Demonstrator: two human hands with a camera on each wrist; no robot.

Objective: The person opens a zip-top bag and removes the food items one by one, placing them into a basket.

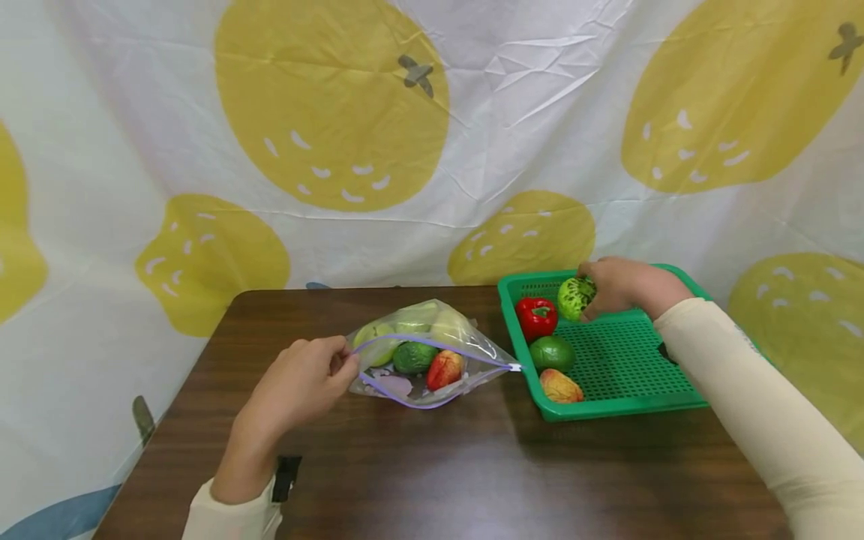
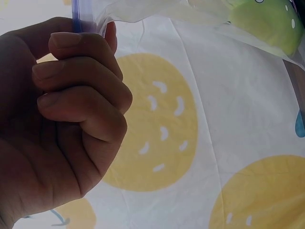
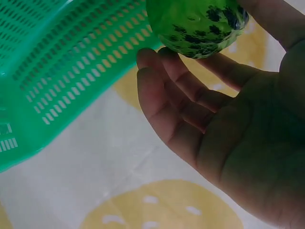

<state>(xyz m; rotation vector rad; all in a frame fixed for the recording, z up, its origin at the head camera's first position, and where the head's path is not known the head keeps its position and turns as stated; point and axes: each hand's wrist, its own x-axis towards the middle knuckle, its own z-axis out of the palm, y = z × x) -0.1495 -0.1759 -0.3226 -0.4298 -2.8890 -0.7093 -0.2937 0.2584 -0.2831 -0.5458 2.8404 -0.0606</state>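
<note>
My left hand (image 1: 300, 382) pinches the left end of a clear zip bag (image 1: 424, 406) by its purple-edged mouth, which gapes open. Inside the bag lie a dark green fruit (image 1: 414, 358), a red-yellow fruit (image 1: 445, 370), a pale purple piece (image 1: 394, 385) and light green produce (image 1: 373, 342) partly behind the plastic. Over the back of a green basket (image 1: 628, 407), my right hand (image 1: 624, 283) holds a round green fruit with dark speckles (image 1: 574, 298). In the right wrist view, thumb and fingers surround the speckled fruit (image 3: 195, 28); its top is cut off.
Along the basket's left side sit a red bell pepper (image 1: 536, 318), a green fruit (image 1: 552, 353) and a yellow-red fruit (image 1: 561, 386). Bag and basket stand on a dark wooden table (image 1: 418, 472). Behind it hangs a fruit-print curtain (image 1: 378, 247).
</note>
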